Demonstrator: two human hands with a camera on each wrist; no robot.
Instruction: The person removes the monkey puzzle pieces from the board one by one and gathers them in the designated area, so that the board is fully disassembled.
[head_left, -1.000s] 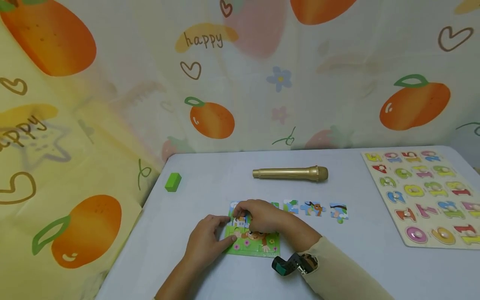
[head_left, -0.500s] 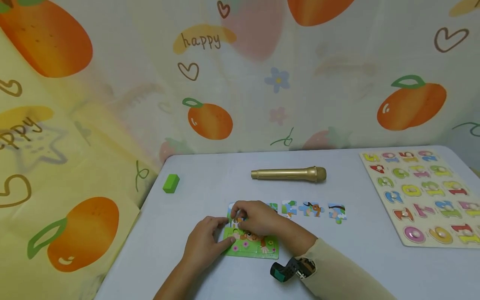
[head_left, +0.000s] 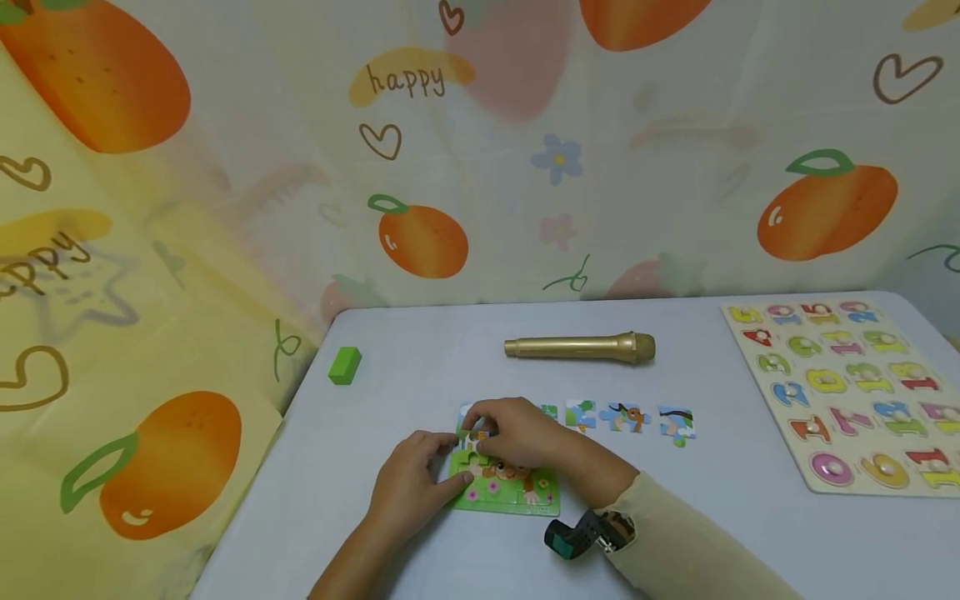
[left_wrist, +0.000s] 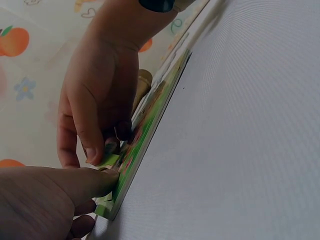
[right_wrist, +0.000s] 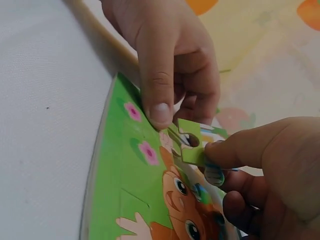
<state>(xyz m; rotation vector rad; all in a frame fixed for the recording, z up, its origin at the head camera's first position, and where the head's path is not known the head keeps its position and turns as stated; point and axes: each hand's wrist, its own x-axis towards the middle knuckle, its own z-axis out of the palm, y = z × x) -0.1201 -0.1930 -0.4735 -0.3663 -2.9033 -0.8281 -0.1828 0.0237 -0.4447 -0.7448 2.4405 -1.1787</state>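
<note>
A small tray jigsaw puzzle (head_left: 510, 502) with a monkey and pink flowers on green lies before me. My right hand (head_left: 517, 433) pinches a green-edged puzzle piece (right_wrist: 196, 158) between thumb and fingers. That piece stands tilted over the left part of the puzzle, with a round notch showing. My left hand (head_left: 408, 475) holds the tray at its left side: the thumb (right_wrist: 159, 105) presses on the tray's face, and the fingers curl by the edge. The right hand hides much of the puzzle's upper part in the head view.
Three loose puzzle pieces, one with green leaves (head_left: 581, 414), one with an animal (head_left: 628, 417) and one with a branch (head_left: 678, 422), lie right of the tray. Behind are a gold microphone (head_left: 577, 347) and a green block (head_left: 346, 366). A number board (head_left: 847, 392) lies far right.
The piece in my right hand has tipped up from the puzzle, so its green notched edge now shows. My left hand has stayed at the tray's left side.
</note>
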